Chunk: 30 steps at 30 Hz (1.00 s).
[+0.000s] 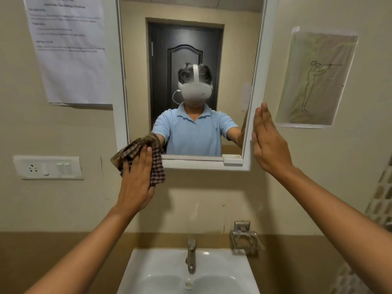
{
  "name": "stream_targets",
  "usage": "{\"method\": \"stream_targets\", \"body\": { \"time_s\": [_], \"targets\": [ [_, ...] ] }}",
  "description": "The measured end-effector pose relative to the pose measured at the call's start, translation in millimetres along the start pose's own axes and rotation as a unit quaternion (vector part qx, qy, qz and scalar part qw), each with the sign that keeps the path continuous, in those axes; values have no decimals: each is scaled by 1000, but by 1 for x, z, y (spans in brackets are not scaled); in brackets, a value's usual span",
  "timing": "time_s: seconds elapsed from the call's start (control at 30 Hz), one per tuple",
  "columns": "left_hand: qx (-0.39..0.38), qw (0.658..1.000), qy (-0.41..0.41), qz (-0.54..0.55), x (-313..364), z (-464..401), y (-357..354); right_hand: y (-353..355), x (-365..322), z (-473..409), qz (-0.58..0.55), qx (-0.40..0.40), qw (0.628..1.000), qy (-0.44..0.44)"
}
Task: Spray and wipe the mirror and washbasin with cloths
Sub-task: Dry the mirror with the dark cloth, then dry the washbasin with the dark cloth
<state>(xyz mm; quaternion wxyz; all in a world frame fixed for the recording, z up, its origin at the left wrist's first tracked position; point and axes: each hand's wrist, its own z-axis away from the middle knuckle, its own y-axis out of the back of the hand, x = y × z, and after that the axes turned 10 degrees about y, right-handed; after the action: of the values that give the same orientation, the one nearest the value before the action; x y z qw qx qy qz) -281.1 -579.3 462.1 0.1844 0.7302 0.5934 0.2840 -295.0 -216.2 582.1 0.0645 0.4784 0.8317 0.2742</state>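
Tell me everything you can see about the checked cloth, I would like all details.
The checked cloth looks like thin woven fabric with a small dark and pale check, brownish in its upper folds. It is crumpled, not folded neatly. The left hand presses it with straight fingers against the lower left corner of the mirror frame. Its top bunches onto the glass; a loose corner hangs below the frame, against the wall. Nothing else touches it.

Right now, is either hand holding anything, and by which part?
Left hand presses the checked cloth, palm flat on its middle, against the mirror frame's lower-left corner. Right hand grips nothing.
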Motion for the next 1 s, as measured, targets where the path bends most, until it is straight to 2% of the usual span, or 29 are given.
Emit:
{"method": "stream_targets", "body": {
  "time_s": [0.07,0.1,0.13,0.17,0.2,0.23,0.3,0.4,0.5,0.57,0.7,0.83,1.0],
  "targets": [
    [6,985,71,156,3,25,-2,-8,-16,30,-37,10,999,-39],
    [16,963,124,239,7,38,-4,-14,-25,47,-54,13,997,-57],
    [24,924,193,330,10,52,-5,-21,-36,65,-71,11,995,-75],
    [30,860,285,423,14,65,-4,-29,-47,85,-86,5,992,-96],
    [33,778,382,498,16,76,-4,-36,-57,103,-101,-3,988,-120],
    [37,695,468,544,16,89,-8,-45,-70,123,-116,-18,983,-144],
    [31,565,576,590,9,117,-15,-62,-93,161,-141,-62,972,-178],
    [-28,432,634,641,-2,168,-21,-86,-127,215,-166,-127,957,-202],
    [-67,350,674,647,-10,214,-25,-102,-158,266,-179,-187,937,-234],
    [-87,322,688,644,-15,239,-26,-106,-176,299,-175,-235,924,-246],
    [-115,310,687,648,-24,276,-28,-107,-206,351,-182,-318,895,-256],
    [-139,317,692,633,-30,286,-35,-105,-227,373,-173,-380,880,-227],
    [-151,328,701,615,-32,268,-62,-122,-219,374,-162,-418,872,-199]
  ]
}}
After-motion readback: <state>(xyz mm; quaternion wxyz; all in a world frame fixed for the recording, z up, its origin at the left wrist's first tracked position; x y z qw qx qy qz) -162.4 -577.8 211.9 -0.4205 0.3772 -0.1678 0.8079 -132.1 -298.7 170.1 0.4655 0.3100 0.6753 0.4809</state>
